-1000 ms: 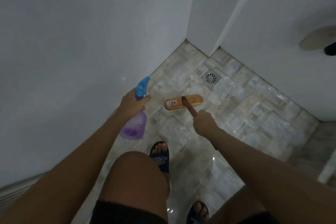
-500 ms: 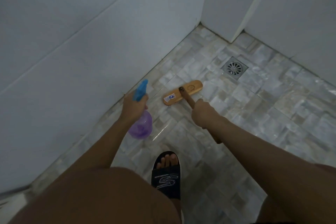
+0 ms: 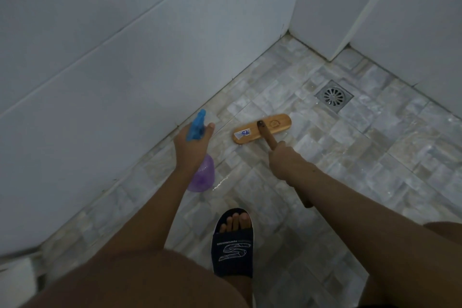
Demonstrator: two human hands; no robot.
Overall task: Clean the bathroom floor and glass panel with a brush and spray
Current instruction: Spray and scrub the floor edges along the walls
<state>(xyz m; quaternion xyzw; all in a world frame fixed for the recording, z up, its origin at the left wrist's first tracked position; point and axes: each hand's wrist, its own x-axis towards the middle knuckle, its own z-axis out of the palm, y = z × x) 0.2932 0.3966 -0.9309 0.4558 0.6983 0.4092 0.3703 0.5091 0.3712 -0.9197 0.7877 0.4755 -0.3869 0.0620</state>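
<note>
A pale tiled wall (image 3: 100, 82) fills the left side and meets the floor (image 3: 375, 147) along a line that runs up and to the right. Just beside that line the left hand (image 3: 191, 151) grips the spray bottle (image 3: 202, 177) by the neck. Its fingers are wrapped round it under the blue trigger head, with one fingertip sticking out to the right. The purple body hangs below the hand, and the nozzle points away from the person, toward the foot of the wall.

To the right, the brush (image 3: 262, 129) sits with its wooden head flat on the wet tiles. The head's long axis lies almost crosswise to the person, tilted a little up at the right end. The handle rises from the middle of the head back toward the person. The right hand (image 3: 285, 161) is clenched round it close to the head, and the end of the handle shows under the forearm.

So the head lies straight ahead of the right hand, and any stroke would likely run along the handle. A foot in a dark sandal (image 3: 233, 245) stands behind both hands.

Further right and beyond the head is the metal drain (image 3: 333, 95), nearer the right hand than the left. White walls close off the far right. I cannot tell which surface is the glass panel.
</note>
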